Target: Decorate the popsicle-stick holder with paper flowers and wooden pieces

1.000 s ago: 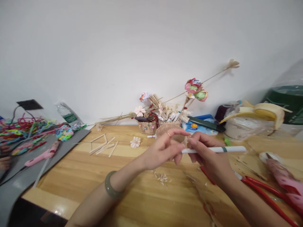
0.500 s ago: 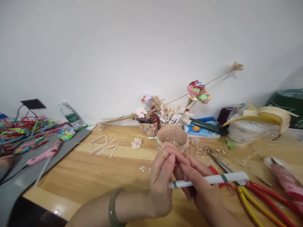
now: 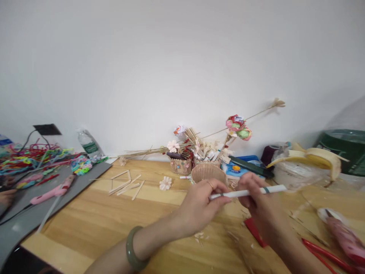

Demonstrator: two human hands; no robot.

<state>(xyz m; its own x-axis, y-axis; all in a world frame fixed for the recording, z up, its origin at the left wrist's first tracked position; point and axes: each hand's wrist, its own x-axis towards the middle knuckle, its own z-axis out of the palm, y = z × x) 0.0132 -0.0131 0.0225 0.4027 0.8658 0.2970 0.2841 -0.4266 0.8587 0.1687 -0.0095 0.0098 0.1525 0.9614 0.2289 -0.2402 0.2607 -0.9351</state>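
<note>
Both hands are above the tabletop with a slim white pen-like stick lying level between them; it has dark green bands. My left hand, with a ring and a green bangle on that arm, is closed with its fingertips at the stick's left end. My right hand is closed around the stick right of its middle, and the right end sticks out past the fingers. Just behind the hands stands a round basket of pale wooden slats, its front partly hidden by my left hand.
Beyond it are small pots of dried stems and paper flowers. A pale flower and thin wooden sticks lie left. Red handles, a pink tool and a banana peel are right. Another person's hand shows far left.
My hands have moved apart from their close-together pose and risen in the view. The left fingers now reach the stick's left end. The camera's view has tilted upward slightly.
</note>
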